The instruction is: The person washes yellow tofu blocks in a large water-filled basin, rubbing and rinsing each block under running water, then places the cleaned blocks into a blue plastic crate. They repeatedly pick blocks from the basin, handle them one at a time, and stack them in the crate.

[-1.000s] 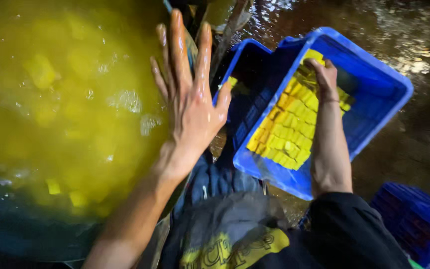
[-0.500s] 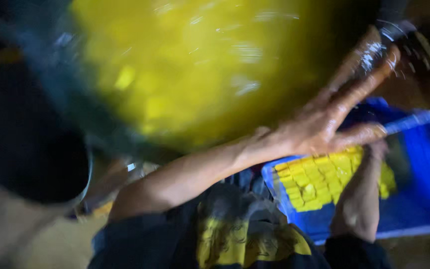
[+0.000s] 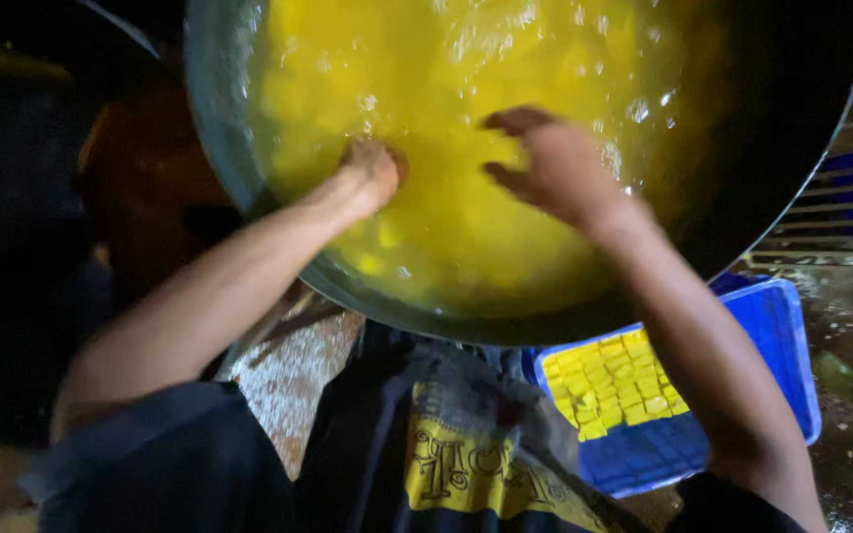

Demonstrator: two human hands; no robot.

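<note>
Head view: both hands have come over to the big round pan (image 3: 249,212) of yellow liquid (image 3: 466,148). A second ago the left hand was spread flat in the air beside the pan and the right hand rested on the yellow cubes in the blue crate; half a second ago the left arm was swinging across. Now the left hand (image 3: 372,168) is dipped into the liquid near the pan's near rim, fingers curled under the surface, so I cannot tell whether it holds anything. The right hand (image 3: 550,168) hovers just above the liquid, a little to the right of the left hand, fingers bent and partly open, with nothing visible in its grasp.

The blue crate (image 3: 742,395) with its rows of yellow cubes (image 3: 619,385) now lies below the right forearm, well back from the hand and untouched. Pale submerged lumps show in the liquid around both hands. The work has shifted from crate to pan.
</note>
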